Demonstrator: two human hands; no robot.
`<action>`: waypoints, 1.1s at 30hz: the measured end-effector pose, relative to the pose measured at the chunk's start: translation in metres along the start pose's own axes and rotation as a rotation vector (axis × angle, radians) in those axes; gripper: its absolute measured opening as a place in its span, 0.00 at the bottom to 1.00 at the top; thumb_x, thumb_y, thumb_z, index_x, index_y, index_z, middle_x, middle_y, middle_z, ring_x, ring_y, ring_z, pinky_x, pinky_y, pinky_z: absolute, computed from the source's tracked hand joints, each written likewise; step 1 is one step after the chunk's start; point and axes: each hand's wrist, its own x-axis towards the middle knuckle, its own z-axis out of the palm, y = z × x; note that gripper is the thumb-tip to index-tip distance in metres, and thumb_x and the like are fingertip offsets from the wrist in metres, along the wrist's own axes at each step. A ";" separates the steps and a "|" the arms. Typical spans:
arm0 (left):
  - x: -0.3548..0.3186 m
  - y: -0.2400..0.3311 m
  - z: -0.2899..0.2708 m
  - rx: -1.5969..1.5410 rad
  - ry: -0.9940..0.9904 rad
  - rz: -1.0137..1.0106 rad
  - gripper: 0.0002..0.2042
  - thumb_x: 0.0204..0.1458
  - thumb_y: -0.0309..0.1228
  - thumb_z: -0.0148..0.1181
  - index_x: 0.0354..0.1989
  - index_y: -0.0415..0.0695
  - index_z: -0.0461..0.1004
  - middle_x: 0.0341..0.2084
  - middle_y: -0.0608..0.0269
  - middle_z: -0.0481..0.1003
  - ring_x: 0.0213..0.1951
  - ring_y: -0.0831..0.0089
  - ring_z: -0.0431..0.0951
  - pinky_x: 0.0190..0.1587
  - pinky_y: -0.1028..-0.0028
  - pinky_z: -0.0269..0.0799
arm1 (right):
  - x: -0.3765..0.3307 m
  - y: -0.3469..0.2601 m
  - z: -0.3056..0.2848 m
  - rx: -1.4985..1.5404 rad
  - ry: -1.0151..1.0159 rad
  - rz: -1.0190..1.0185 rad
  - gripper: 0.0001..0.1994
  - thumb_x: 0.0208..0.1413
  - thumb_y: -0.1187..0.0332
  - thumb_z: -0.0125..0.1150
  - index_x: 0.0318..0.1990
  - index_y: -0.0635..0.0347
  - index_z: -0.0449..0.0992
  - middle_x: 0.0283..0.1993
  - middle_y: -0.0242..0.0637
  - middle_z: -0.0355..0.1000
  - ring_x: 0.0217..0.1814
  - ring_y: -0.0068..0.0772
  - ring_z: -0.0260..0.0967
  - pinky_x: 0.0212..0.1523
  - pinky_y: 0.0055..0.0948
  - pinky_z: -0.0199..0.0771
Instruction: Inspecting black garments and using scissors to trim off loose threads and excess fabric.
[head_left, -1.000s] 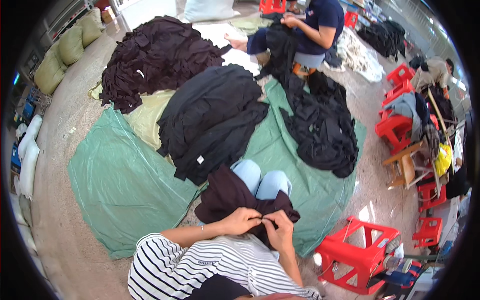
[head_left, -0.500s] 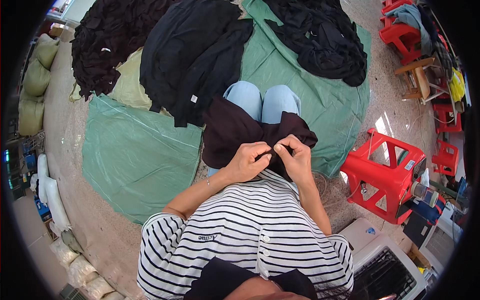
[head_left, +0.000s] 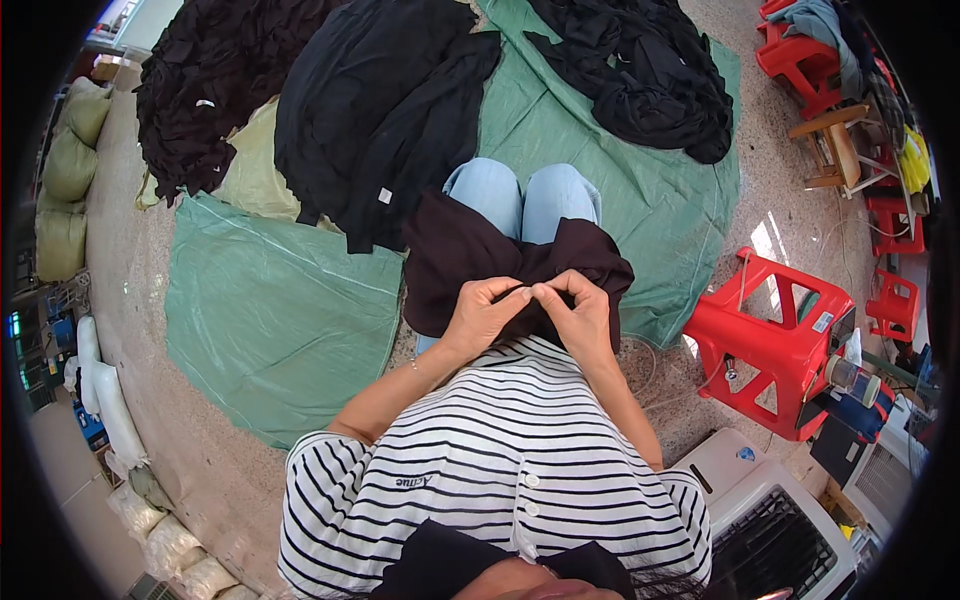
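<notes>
A dark brown garment lies across my lap, over my knees in light blue jeans. My left hand and my right hand meet at its near edge, fingertips pinched together on a small bit of the fabric between them. Both hands are closed on the cloth, close to my striped shirt.
A green tarp covers the floor ahead, with piles of black garments at the middle, left and right. A red plastic stool stands at my right, more red stools farther back. Sacks line the left.
The view has tilted down toward my lap, so the person seated across the tarp is out of sight. My hands stay pinched on the brown garment, now closer to my chest.
</notes>
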 end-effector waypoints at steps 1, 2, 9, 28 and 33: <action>0.000 -0.001 -0.004 0.017 0.008 0.000 0.06 0.55 0.26 0.62 0.35 0.36 0.80 0.24 0.75 0.74 0.28 0.89 0.66 0.30 0.85 0.62 | -0.002 -0.002 -0.003 -0.012 -0.040 0.028 0.10 0.50 0.69 0.69 0.29 0.66 0.75 0.24 0.32 0.71 0.28 0.15 0.64 0.30 0.21 0.66; -0.001 -0.002 -0.008 0.035 0.014 -0.001 0.05 0.55 0.26 0.63 0.34 0.36 0.80 0.25 0.74 0.74 0.28 0.89 0.67 0.31 0.85 0.63 | -0.007 0.000 -0.008 -0.150 -0.036 -0.105 0.10 0.47 0.69 0.71 0.29 0.66 0.76 0.25 0.35 0.73 0.25 0.21 0.68 0.28 0.24 0.67; 0.017 0.009 -0.017 0.040 -0.170 -0.408 0.27 0.61 0.56 0.48 0.29 0.42 0.76 0.20 0.74 0.69 0.24 0.85 0.65 0.25 0.81 0.58 | -0.025 -0.013 -0.026 -0.552 -0.079 -0.512 0.07 0.42 0.72 0.70 0.28 0.62 0.77 0.25 0.37 0.69 0.31 0.41 0.69 0.45 0.38 0.66; 0.042 0.032 0.029 -0.175 -0.071 0.063 0.07 0.59 0.28 0.59 0.36 0.35 0.78 0.28 0.73 0.74 0.30 0.88 0.69 0.32 0.83 0.66 | -0.008 -0.032 -0.026 -0.463 -0.146 -0.473 0.09 0.43 0.71 0.71 0.32 0.59 0.79 0.31 0.36 0.74 0.31 0.39 0.72 0.34 0.33 0.67; 0.040 0.034 0.023 0.049 -0.154 0.179 0.07 0.58 0.25 0.57 0.38 0.33 0.77 0.30 0.73 0.75 0.32 0.86 0.70 0.36 0.82 0.68 | -0.001 -0.022 -0.040 -0.249 -0.101 -0.326 0.05 0.44 0.79 0.67 0.31 0.65 0.78 0.28 0.37 0.72 0.31 0.30 0.70 0.34 0.26 0.68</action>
